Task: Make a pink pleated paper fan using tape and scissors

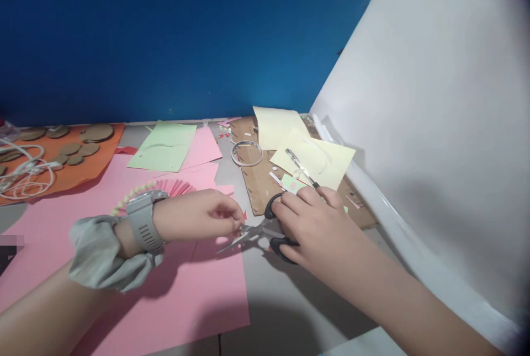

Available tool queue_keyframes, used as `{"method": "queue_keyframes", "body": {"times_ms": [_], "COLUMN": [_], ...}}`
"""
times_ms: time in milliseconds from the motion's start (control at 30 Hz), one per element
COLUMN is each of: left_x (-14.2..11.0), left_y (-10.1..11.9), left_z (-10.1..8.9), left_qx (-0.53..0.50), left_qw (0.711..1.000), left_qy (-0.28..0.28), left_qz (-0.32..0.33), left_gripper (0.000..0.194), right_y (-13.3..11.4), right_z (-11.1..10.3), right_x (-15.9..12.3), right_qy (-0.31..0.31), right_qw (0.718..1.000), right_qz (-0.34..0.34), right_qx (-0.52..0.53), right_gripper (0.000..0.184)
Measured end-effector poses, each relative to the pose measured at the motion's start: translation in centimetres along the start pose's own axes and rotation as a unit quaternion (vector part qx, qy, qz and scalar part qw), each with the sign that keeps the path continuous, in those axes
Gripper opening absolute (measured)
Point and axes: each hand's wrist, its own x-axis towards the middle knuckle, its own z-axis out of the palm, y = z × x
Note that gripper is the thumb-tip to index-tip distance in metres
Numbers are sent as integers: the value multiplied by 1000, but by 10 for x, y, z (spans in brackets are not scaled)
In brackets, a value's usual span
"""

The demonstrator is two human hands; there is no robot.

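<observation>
My right hand (314,223) grips the black handles of a pair of scissors (259,233), whose blades point left and stand slightly apart. My left hand (202,215), with a grey watch and a grey scrunchie on the wrist, pinches a tiny red paper piece (244,216) right at the blades. Both hands hover over the edge of a large pink paper sheet (174,295). A folded pink paper fan (176,186) lies just behind my left wrist.
Light green paper (165,146) and yellow sheets (306,152) lie further back, with a tape ring (247,153) and a second pair of scissors (301,167) on brown cardboard (260,185). Orange paper with brown discs (83,146) and a white cable (25,171) sit left. A white board (434,124) leans right.
</observation>
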Motion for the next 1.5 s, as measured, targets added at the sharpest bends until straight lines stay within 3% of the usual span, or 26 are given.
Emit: {"method": "queue_keyframes", "body": {"times_ms": [533, 700, 900, 1200, 1500], "left_x": [2, 1, 5, 7, 4], "left_y": [-1, 1, -1, -8, -1], "left_z": [3, -1, 2, 2, 2], "left_qx": [42, 8, -10, -34, -4], "left_qw": [999, 1000, 1000, 999, 999], "left_qy": [20, -1, 17, -13, 21], "left_qz": [-14, -2, 12, 24, 41], "left_gripper": [16, 21, 29, 27, 33], "right_y": [0, 2, 2, 1, 3], "right_z": [-1, 0, -7, -6, -11], "right_x": [0, -1, 1, -2, -5], "right_qy": [-3, -3, -12, -5, -7], "right_qw": [1000, 1000, 1000, 1000, 1000], "right_qz": [1, 1, 4, -7, 2], "right_qx": [4, 3, 0, -5, 23], "right_gripper": [29, 28, 25, 26, 17]}}
